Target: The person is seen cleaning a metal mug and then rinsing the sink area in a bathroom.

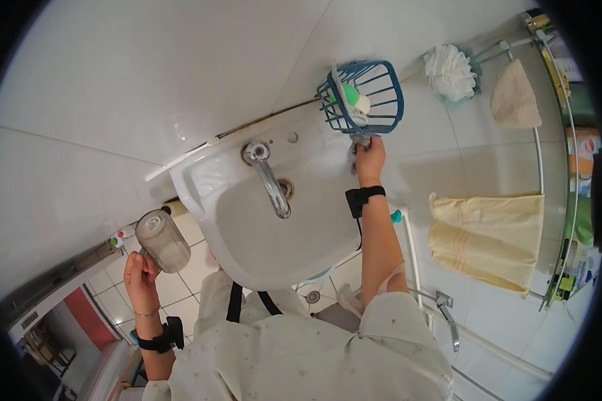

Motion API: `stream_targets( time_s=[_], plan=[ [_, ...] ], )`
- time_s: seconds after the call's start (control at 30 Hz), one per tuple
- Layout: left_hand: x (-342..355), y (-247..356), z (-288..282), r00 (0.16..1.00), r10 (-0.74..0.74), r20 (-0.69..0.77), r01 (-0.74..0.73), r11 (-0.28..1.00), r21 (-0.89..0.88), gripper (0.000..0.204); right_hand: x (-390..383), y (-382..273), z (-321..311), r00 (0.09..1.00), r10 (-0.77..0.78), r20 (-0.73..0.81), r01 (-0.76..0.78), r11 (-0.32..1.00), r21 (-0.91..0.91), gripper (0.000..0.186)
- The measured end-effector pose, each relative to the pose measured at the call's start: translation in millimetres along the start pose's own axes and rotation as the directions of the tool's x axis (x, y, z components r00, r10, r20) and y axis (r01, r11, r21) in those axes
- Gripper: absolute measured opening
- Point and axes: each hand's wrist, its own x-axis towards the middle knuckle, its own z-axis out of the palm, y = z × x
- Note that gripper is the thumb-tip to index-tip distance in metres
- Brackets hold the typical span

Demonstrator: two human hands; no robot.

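My left hand (141,273) is closed at the side of a clear, cloudy jug (164,244), which it holds tilted to the left of the white washbasin (227,257). At the basin's back right corner, my right hand (370,160) is closed on a small greyish thing (359,142) whose kind I cannot make out. Just above that hand, a blue plastic basket (396,93) hangs near the wall. Inside it are a green item (344,95) and a pale round one. The chrome faucet (267,177) reaches over the bowl.
On the right wall hang a white bath puff (450,72), a beige cloth (514,97) and a yellow towel (488,240). A shelf (572,167) with several bottles and packages runs along the far right. A floor drain (313,297) shows below the basin.
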Motion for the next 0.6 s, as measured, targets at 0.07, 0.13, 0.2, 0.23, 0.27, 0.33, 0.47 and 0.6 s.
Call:
stream_targets(
  time_s=[0.07, 0.13, 0.2, 0.23, 0.27, 0.33, 0.47, 0.6],
  plan=[
    [1.5, 0.9, 3.3, 1.000, -0.003, 0.011, 0.003, 1.000, -0.003, 0.032, -3.7, -3.4, -0.5, 0.983, -0.100, -0.152, 0.107, 0.993, 0.039, 0.034],
    [-1.0, 2.1, 5.9, 1.000, -0.012, 0.021, 0.012, 1.000, -0.004, 0.032, -13.2, -2.8, -16.6, 0.989, -0.130, -0.077, 0.132, 0.991, 0.030, 0.032],
    [-1.7, 3.5, 9.8, 1.000, 0.000, 0.003, 0.001, 0.999, -0.050, 0.032, -27.9, 1.0, -28.4, 0.986, -0.167, -0.017, 0.167, 0.986, 0.019, 0.031],
    [-0.5, 2.4, 10.8, 1.000, 0.006, 0.005, -0.005, 0.998, -0.060, 0.032, -35.3, 6.7, -31.3, 0.985, -0.172, -0.023, 0.172, 0.985, -0.004, 0.030],
    [-0.1, 1.0, 10.3, 1.000, 0.002, 0.006, -0.002, 0.998, -0.059, 0.032, -36.2, 9.4, -32.7, 0.984, -0.177, -0.029, 0.177, 0.984, -0.026, 0.029],
    [-2.9, 0.1, 8.8, 1.000, -0.008, 0.015, 0.009, 0.999, -0.054, 0.032, -26.1, 0.0, -24.6, 0.983, -0.173, -0.066, 0.173, 0.985, -0.011, 0.026],
    [-8.4, 0.5, 5.2, 1.000, -0.010, 0.016, 0.011, 0.999, -0.052, 0.031, 19.1, -28.2, 4.1, 0.988, 0.011, -0.156, -0.010, 1.000, 0.011, 0.023],
    [-11.0, 1.3, 5.4, 0.998, -0.008, -0.067, 0.007, 1.000, -0.019, 0.032, 37.5, -48.6, 19.5, 0.934, -0.152, -0.322, 0.202, 0.971, 0.127, 0.023]
  ],
)
